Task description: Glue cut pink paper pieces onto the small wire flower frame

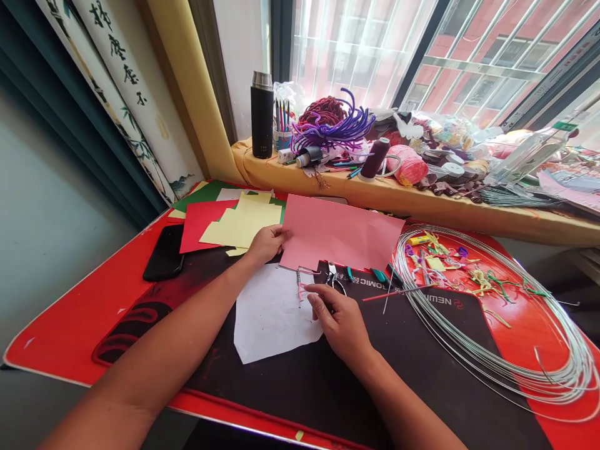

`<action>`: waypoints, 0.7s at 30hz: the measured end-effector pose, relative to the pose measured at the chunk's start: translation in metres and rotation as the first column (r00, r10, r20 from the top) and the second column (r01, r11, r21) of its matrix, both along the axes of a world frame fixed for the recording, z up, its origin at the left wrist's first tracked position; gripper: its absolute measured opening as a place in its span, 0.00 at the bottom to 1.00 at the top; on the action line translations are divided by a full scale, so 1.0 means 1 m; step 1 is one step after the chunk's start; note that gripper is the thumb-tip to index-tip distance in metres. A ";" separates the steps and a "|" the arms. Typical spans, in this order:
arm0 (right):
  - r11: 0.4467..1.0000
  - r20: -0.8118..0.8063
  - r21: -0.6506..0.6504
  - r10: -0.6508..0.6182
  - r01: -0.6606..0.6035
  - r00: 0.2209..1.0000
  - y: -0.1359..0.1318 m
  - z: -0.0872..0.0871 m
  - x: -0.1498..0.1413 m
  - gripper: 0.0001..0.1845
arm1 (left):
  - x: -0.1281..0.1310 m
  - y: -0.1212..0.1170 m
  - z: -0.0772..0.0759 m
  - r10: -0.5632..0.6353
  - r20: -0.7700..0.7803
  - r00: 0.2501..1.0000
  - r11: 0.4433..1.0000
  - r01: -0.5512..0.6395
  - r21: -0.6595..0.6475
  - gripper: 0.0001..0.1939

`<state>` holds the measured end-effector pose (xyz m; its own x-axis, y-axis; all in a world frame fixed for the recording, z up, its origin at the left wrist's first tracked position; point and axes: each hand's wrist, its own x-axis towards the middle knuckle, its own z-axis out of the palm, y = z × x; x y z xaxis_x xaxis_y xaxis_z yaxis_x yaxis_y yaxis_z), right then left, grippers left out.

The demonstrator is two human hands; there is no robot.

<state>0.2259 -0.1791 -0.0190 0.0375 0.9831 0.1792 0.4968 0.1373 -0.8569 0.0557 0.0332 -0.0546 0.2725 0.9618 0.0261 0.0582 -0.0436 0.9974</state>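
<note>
Evidently, the right hand (344, 322) is at the right edge of the white paper (267, 319), its fingers curled, thumb near forefinger; whether these 2 pinch the small wire piece (299, 286) on that paper cannot be told. The paper probably lets fine wire show against the dark mat (281, 400) beneath. Well right of the paper, the wire coil (584, 372) lies looped, likely against tangling. Pliers (332, 273) sit just beyond the paper's right side, apparently within reach. At its far edge, the left hand (268, 244) pinches the pink sheet (342, 231) by 1 side, presumably for control
</note>
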 end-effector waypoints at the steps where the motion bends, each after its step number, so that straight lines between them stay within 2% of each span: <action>1: 1.000 0.002 0.001 0.001 -0.001 1.000 0.000 0.000 0.000 0.20 | 0.000 0.000 0.000 0.002 -0.001 1.000 1.000 -0.002 -0.001 0.25; 21: 1.000 0.054 0.023 0.012 -0.013 0.998 -0.001 -0.001 -0.001 0.19 | -0.003 0.001 0.001 0.001 0.009 1.000 1.000 -0.001 -0.006 0.26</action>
<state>0.2253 -0.1799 -0.0196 0.0153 0.9789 0.2037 0.5401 0.1633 -0.8256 0.0526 0.0346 -0.0538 0.2710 0.9623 0.0227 0.0496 -0.0375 0.9981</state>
